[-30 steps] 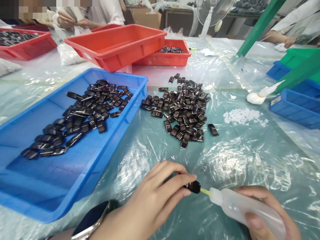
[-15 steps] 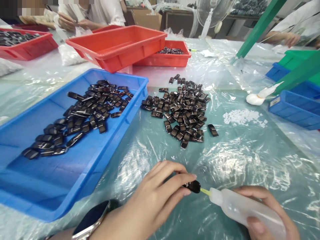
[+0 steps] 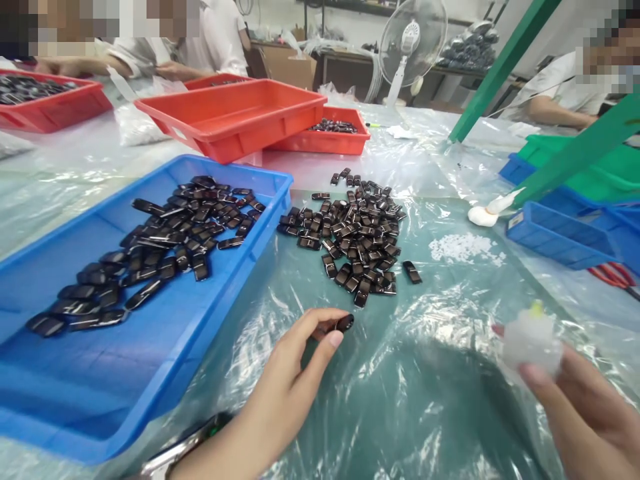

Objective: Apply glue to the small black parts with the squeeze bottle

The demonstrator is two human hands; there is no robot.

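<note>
Moved: compared with half a second ago, the bottle [image 3: 533, 347] has left the dark piece [image 3: 345, 323]; the two are now well apart, and the bottle is tipped up.
Left hand: the left hand [image 3: 295, 360] reaches forward, thumb and fingers pinched almost together on the dark piece, whose rounded end shows past the fingertips. A watch [image 3: 183, 447] is at its wrist.
Right hand: the right hand [image 3: 575, 393] is curled around the bottle, opened only as wide as its body; the yellow tip [image 3: 537, 308] points up and away. The bottle is blurred.
Table: under both hands, the table [image 3: 395, 380] is green below wrinkled, shining clear plastic.
Pile: ahead of the left hand is a pile of dark pieces [image 3: 363, 240], with a single piece [image 3: 413, 272] just beside it.
White bits: beyond the right hand, somewhat to its left, lie white bits [image 3: 465, 248].
Blue tray: left of the left hand, the blue tray [image 3: 100, 380] bears more such pieces.
Room: far beyond the hands are a red tray [image 3: 250, 130], a fan [image 3: 411, 37] and co-workers in pale sleeves [image 3: 220, 40].
</note>
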